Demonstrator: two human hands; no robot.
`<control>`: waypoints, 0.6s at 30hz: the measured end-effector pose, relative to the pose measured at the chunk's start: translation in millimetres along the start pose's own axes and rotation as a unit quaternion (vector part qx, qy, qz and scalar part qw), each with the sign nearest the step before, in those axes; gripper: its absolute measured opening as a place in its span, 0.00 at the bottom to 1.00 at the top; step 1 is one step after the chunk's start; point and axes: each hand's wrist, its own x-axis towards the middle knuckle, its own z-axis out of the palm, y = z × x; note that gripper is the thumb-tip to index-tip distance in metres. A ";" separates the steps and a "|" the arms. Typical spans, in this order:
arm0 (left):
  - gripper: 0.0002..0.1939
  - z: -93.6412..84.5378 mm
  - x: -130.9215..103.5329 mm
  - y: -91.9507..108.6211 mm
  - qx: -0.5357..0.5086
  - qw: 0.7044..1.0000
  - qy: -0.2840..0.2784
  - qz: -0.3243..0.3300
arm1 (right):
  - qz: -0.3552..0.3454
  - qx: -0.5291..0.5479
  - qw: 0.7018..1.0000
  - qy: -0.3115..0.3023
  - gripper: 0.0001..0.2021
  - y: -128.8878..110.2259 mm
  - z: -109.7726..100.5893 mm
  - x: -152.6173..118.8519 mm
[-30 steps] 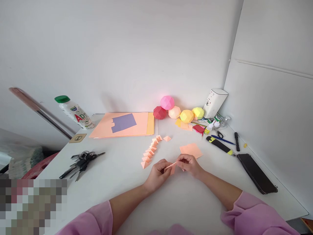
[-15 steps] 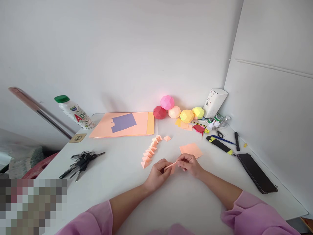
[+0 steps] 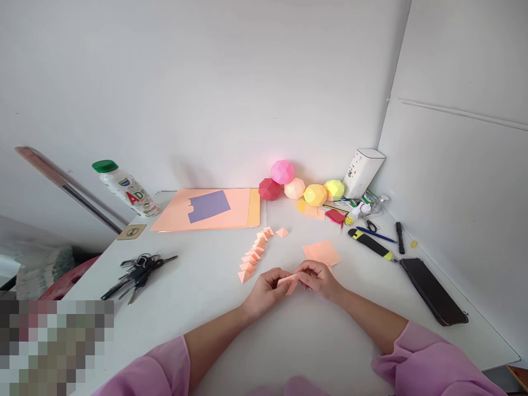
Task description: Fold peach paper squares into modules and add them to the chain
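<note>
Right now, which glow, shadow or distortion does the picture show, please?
Head view: pink glow on the wall around the pink ball; soft shadow above the peach sheet; same view: coarse blocks hiding the lower-left corner; bottle leaning, perhaps from lens distortion.

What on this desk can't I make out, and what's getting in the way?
All in the head view:
- Small peach paper: partly covered by the left hand and right hand pinching it.
- Flat peach sheet: near edge hidden behind the right hand.
- Green-capped bottle: fine print too small.
- Pole: lower end hidden by the desk.
- Lower-left corner: masked by pixelation.
</note>
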 end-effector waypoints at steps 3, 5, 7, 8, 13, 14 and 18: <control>0.15 0.7 0.8 -0.6 -0.018 1.000 0.025 -0.007 | 0.005 -0.004 1.000 0.022 0.10 1.8 0.8 -0.9; 0.15 0.4 1.8 -2.0 -0.022 0.999 0.034 -0.006 | 0.001 -0.005 1.000 0.026 0.10 2.2 1.9 -1.4; 0.14 0.0 2.5 -3.2 -0.024 0.999 0.030 0.001 | -0.001 -0.018 1.000 0.014 0.10 1.5 3.3 -1.8; 0.14 -0.1 2.7 -3.4 -0.025 0.999 0.025 0.006 | 0.000 -0.027 1.000 0.006 0.10 0.9 4.0 -1.8; 0.15 -0.4 2.5 -2.5 -0.034 0.999 0.013 0.025 | -0.006 -0.040 0.999 0.004 0.11 -0.5 5.1 -1.2; 0.15 -0.5 2.5 -2.3 -0.036 0.999 0.016 0.027 | -0.010 -0.037 0.999 0.005 0.12 0.0 4.9 -1.0; 0.15 -1.0 3.0 -1.4 -0.034 0.998 0.029 0.032 | -0.011 -0.037 0.999 -0.002 0.13 2.8 3.7 -0.8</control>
